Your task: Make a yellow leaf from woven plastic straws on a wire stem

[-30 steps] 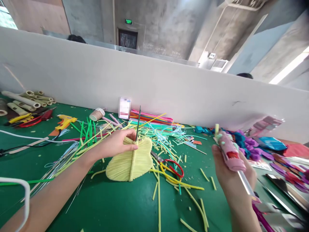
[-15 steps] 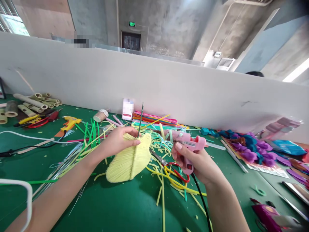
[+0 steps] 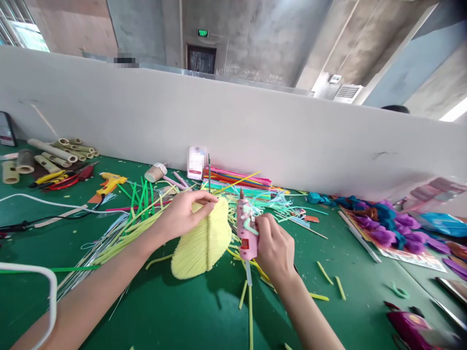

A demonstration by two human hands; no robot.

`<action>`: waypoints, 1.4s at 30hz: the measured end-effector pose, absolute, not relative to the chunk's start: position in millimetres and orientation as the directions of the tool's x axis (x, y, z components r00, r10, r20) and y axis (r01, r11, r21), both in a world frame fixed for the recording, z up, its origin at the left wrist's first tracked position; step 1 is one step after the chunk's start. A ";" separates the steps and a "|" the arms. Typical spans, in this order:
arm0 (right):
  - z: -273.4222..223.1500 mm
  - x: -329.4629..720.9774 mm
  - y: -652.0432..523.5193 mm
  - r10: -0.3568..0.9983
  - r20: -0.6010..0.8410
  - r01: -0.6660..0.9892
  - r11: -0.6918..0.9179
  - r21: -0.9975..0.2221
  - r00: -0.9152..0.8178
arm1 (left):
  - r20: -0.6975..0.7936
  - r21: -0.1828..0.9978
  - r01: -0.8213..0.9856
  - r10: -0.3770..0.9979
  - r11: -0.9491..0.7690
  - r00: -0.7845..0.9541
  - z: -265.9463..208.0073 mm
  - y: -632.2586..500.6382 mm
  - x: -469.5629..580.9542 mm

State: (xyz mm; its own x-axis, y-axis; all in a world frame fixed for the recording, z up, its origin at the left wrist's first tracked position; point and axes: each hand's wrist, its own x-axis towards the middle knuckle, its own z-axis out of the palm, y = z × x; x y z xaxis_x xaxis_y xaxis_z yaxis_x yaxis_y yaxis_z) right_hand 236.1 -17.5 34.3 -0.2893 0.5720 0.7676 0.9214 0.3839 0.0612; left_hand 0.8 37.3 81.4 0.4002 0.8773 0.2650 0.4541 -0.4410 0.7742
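My left hand (image 3: 189, 211) pinches a pale yellow leaf-shaped piece (image 3: 200, 243) near its top, between thumb and fingers. It looks made of fuzzy pipe cleaners laid side by side, with a raised rib down its middle. A thin dark green stem (image 3: 209, 172) sticks up from its upper end. My right hand (image 3: 275, 245) is wrapped round a pink hot glue gun (image 3: 247, 231), just right of the leaf and apart from it. The gun's nozzle points away from me and a clear glue stick (image 3: 248, 273) protrudes from its rear.
Pipe cleaners in bundles (image 3: 241, 179) and cut pieces (image 3: 124, 243) litter the green table (image 3: 153, 316). At left are a yellow glue gun (image 3: 111, 182), pliers (image 3: 51, 179) and bamboo tubes (image 3: 54, 150). A phone (image 3: 196, 163) leans on the white partition (image 3: 255, 126). Purple flowers (image 3: 386, 228) lie right.
My right hand has moved left and turned the pink glue gun, so its nozzle swung from pointing left to pointing away from me. The leaf has turned slightly, its stem now more upright.
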 end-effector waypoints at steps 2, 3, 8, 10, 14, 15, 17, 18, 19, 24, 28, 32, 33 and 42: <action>26.8 232.5 -16.9 0.533 0.779 0.915 0.382 0.127 -0.331 | 0.243 0.806 0.428 0.887 -0.409 0.392 82.6 36.8 1.1; 23.7 230.9 -16.6 0.525 0.783 0.915 0.379 0.135 -0.333 | 0.234 0.815 0.421 0.891 -0.397 0.389 83.1 36.6 1.5; 12.4 224.5 -15.9 0.547 0.765 0.916 0.379 0.135 -0.339 | 0.238 0.817 0.424 0.898 -0.391 0.369 83.3 36.4 3.8; 9.1 222.0 -15.1 0.566 0.746 0.913 0.386 0.135 -0.350 | 0.246 0.810 0.433 0.900 -0.395 0.360 82.4 36.5 4.6; 6.3 216.3 -13.8 0.580 0.744 0.917 0.383 0.112 -0.333 | 0.266 0.798 0.438 0.894 -0.414 0.360 79.7 37.5 4.9; 6.6 214.7 -13.9 0.582 0.746 0.919 0.380 0.102 -0.323 | 0.268 0.795 0.442 0.894 -0.416 0.360 79.1 37.8 4.8; 7.8 211.8 -14.4 0.588 0.747 0.922 0.378 0.087 -0.312 | 0.260 0.796 0.445 0.896 -0.411 0.361 78.2 38.4 4.4; 8.6 210.5 -14.8 0.590 0.747 0.921 0.381 0.076 -0.306 | 0.256 0.800 0.442 0.897 -0.406 0.362 78.1 38.6 4.2; 9.4 209.3 -15.2 0.596 0.745 0.920 0.387 0.061 -0.300 | 0.253 0.803 0.438 0.897 -0.404 0.363 78.2 38.7 4.1; 11.1 205.6 -16.5 0.650 0.729 0.904 0.415 -0.105 -0.214 | 0.252 0.810 0.422 0.891 -0.408 0.378 80.2 38.7 4.0; 11.2 205.4 -17.2 0.692 0.701 0.876 0.433 -0.211 -0.173 | 0.237 0.838 0.387 0.896 -0.385 0.377 81.2 39.3 3.3; 11.5 207.0 -17.1 0.721 0.679 0.861 0.424 -0.279 -0.135 | 0.219 0.843 0.394 0.904 -0.365 0.368 81.7 39.5 3.7; 11.4 207.1 -17.0 0.730 0.672 0.854 0.423 -0.301 -0.125 | 0.217 0.841 0.400 0.904 -0.365 0.368 81.5 39.3 4.2; 21.0 203.8 -13.3 0.838 0.496 0.545 0.312 -0.778 0.229 | 0.211 0.850 0.383 0.901 -0.361 0.380 73.5 44.0 1.6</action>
State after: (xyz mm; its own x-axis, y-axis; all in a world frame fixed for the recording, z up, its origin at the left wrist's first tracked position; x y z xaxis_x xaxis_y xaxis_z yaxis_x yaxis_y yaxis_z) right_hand 203.8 -13.3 21.0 0.2286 0.8375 0.4962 0.5454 0.3120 -0.7779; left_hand 1.6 44.0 73.5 0.3796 0.9008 0.2109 0.3831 -0.3606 0.8504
